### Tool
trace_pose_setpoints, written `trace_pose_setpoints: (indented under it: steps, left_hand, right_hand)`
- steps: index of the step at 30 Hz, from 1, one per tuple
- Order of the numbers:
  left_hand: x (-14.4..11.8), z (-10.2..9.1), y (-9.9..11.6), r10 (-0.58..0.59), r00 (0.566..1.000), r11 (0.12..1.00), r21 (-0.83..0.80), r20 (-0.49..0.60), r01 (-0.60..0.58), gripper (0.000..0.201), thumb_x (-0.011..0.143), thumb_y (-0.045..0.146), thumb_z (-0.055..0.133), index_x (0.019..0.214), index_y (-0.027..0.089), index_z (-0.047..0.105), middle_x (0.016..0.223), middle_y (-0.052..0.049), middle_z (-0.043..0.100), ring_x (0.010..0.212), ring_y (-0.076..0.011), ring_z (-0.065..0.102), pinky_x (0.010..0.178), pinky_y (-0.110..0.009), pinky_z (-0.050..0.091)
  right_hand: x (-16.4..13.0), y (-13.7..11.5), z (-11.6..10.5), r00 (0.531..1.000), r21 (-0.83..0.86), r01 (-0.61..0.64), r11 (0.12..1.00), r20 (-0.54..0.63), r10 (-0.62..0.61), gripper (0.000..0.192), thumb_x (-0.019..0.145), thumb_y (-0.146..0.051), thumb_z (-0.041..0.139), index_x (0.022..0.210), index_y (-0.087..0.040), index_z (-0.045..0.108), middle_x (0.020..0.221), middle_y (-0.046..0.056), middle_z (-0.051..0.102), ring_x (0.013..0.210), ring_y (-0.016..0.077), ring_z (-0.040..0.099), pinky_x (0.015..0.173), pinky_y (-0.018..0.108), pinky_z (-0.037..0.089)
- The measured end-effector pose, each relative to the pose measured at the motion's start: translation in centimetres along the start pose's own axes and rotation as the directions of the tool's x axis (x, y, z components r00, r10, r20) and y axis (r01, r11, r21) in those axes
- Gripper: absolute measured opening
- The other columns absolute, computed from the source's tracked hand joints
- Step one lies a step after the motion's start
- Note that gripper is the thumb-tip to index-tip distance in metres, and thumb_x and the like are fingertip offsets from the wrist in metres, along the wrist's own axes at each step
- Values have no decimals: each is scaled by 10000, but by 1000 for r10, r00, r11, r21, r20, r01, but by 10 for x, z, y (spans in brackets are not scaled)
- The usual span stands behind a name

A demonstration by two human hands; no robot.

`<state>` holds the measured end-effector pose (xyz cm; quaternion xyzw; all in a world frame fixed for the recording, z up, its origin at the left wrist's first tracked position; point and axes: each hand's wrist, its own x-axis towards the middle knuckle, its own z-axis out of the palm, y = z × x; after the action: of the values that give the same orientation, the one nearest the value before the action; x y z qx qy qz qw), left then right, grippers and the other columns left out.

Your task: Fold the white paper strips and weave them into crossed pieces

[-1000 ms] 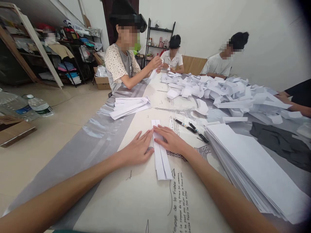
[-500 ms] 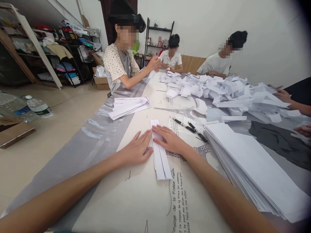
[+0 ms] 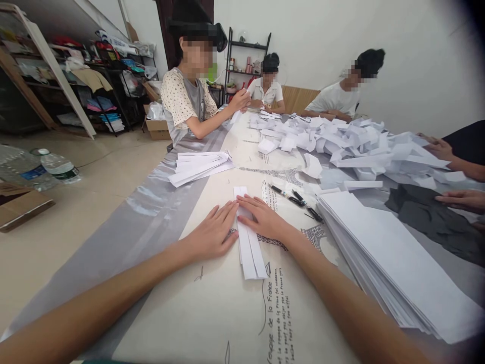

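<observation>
A narrow folded strip of white paper (image 3: 250, 255) lies lengthwise on the printed tablecloth (image 3: 197, 303) in front of me. My left hand (image 3: 216, 230) rests flat along the strip's left edge, fingers stretched out. My right hand (image 3: 261, 215) lies across the strip's upper part, fingers extended, and its fingertips meet those of my left hand. Part of the strip is hidden under my right hand. To the right is a thick stack of white paper sheets (image 3: 394, 253). Several folded paper strips (image 3: 202, 167) lie fanned out beyond my left hand.
Black pens (image 3: 297, 199) lie right of my hands. A large heap of folded paper pieces (image 3: 364, 146) covers the far right. Dark cloth-like material (image 3: 424, 217) lies beside a co-worker's hand (image 3: 462, 199). Other people sit around the table. Water bottles (image 3: 60, 164) stand on the floor at left.
My hands and the strip stay almost still. At the right, a co-worker's hand has moved in over the dark material, which has shifted and bunched up.
</observation>
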<state>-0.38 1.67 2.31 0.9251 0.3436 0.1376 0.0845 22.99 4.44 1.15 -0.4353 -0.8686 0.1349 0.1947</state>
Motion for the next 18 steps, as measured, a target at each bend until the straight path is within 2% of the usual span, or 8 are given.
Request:
trace_pose_setpoints:
  steps: [3,5,10,13,18]
  left_hand:
    - [-1,-2,2,16,998,999,-39,-67,-19,612,1051,378,376,1595,146,220,1645,-186,327,1534,-302,307,1247,-493,288]
    - [-1,-3,2,-3,998,997,-73,-67,-2,600,1045,392,396,1577,153,257,1620,-190,361,1505,-311,352,1228,-498,325]
    - [-1,-3,-1,-80,996,991,-105,39,84,676,1044,457,379,1600,116,197,1666,-201,261,1569,-336,191,1256,-528,249]
    - [0,-3,-2,-103,993,986,-123,60,110,696,1041,480,377,1610,133,177,1683,-181,229,1588,-341,99,1264,-534,218]
    - [0,-1,-4,-99,994,986,-128,42,104,683,1040,490,400,1604,165,194,1666,-178,269,1585,-341,119,1256,-540,229]
  right_hand:
    - [0,0,1,1000,-2,-4,1000,-12,4,557,1053,-508,446,1555,-266,442,1631,49,413,1537,280,324,1269,553,243]
    - [0,0,1,1000,0,-7,1000,-15,7,554,1053,-509,447,1554,-272,444,1629,47,415,1537,279,326,1269,553,241]
    - [1,-1,1,1000,-6,-22,1000,-1,22,565,1053,-512,438,1562,-266,431,1635,50,404,1545,271,307,1275,547,226]
    - [1,-1,2,1000,-10,-28,1000,8,28,581,1053,-520,426,1569,-255,419,1641,57,393,1550,271,294,1278,549,217]
    - [0,-1,3,1000,-12,-26,1000,10,26,587,1057,-531,404,1584,-271,391,1651,54,376,1558,270,272,1279,551,211]
